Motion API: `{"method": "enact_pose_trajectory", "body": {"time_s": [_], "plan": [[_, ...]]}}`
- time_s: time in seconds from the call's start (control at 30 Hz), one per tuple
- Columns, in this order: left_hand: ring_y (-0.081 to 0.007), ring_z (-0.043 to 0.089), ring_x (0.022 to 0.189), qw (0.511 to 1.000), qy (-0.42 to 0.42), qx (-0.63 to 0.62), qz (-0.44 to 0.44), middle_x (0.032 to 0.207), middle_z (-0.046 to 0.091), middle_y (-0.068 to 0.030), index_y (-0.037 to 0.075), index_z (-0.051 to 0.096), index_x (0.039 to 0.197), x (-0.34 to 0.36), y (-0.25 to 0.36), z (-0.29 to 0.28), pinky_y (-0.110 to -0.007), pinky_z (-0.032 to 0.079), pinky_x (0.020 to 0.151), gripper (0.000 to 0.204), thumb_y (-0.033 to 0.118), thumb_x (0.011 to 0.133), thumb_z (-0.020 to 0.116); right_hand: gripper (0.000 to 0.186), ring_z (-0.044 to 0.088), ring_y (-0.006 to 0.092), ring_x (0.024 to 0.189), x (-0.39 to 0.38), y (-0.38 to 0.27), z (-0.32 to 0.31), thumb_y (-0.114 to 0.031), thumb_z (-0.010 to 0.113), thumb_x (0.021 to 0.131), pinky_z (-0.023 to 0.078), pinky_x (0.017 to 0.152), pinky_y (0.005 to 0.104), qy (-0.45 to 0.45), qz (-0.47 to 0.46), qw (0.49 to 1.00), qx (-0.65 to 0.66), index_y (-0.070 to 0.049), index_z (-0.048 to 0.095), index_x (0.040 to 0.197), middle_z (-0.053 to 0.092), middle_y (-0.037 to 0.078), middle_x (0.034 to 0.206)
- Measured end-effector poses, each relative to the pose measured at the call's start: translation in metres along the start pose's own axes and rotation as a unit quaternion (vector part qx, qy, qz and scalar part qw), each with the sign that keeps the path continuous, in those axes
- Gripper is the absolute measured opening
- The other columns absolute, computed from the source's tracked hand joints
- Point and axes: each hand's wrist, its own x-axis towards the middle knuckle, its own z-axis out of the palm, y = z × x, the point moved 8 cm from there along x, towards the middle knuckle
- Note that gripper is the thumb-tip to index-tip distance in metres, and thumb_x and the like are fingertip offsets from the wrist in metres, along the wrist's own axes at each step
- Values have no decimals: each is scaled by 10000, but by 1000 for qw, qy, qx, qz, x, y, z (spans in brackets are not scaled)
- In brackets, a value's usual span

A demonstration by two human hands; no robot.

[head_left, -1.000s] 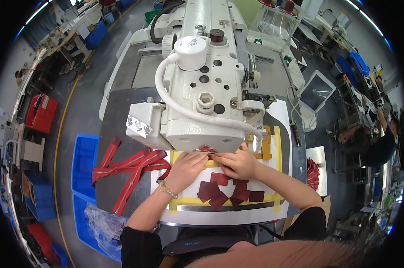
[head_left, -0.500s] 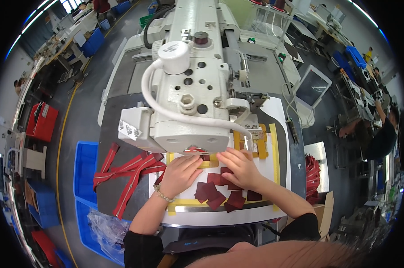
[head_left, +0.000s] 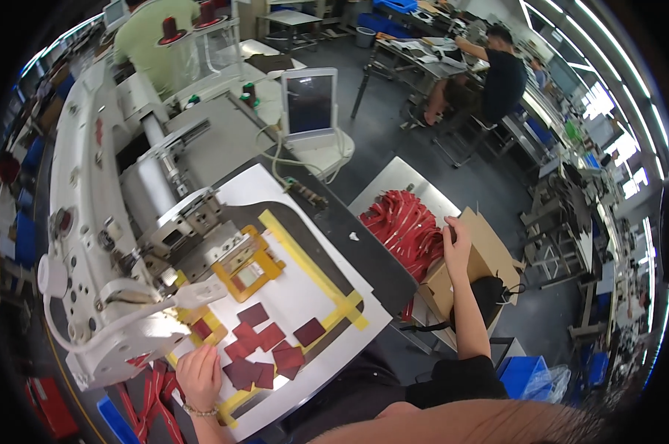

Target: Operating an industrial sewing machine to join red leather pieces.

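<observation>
My left hand (head_left: 200, 377), wearing a bracelet, rests with fingertips on the white board beside the yellow fixture (head_left: 200, 322) at the sewing machine head (head_left: 98, 296), close to scattered dark red squares (head_left: 249, 337). A second yellow fixture (head_left: 249, 266) sits farther back on the board. My right hand (head_left: 456, 240) reaches out to the right, fingers curled at the edge of a bundle of red zipper strips (head_left: 397, 226) and an open cardboard box (head_left: 475, 251). What those fingers hold, if anything, is hidden.
More red strips (head_left: 149, 399) lie by my left forearm. A screen on a stand (head_left: 310, 103) is behind the board. Blue bins (head_left: 523, 374) are at lower right. One co-worker (head_left: 501, 81) sits at a bench; another (head_left: 146, 44) stands behind the machine.
The view has swung to the right. My right hand has left the machine for the strip bundle and box on the right. My left hand remains on the board.
</observation>
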Motion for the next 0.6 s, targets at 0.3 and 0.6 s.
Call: {"method": "enact_pose_trajectory", "body": {"time_s": [0.3,0.6], "plan": [[-268,623,848,997,-63,1,53,925,653,-95,36,646,956,34,33,18,-382,462,719,210,57,750,681,904,357,308,1313,-62,65,98,-120,786,591,338,1034,460,-345,-67,925,-143,-186,373,1393,316,110,1468],[-247,632,815,990,-107,6,95,901,654,-86,34,656,927,63,65,31,-369,453,676,196,53,734,681,1117,323,269,1347,-47,63,209,-279,863,483,247,1111,466,-533,-359,714,-277,-228,283,1437,356,68,1448]]}}
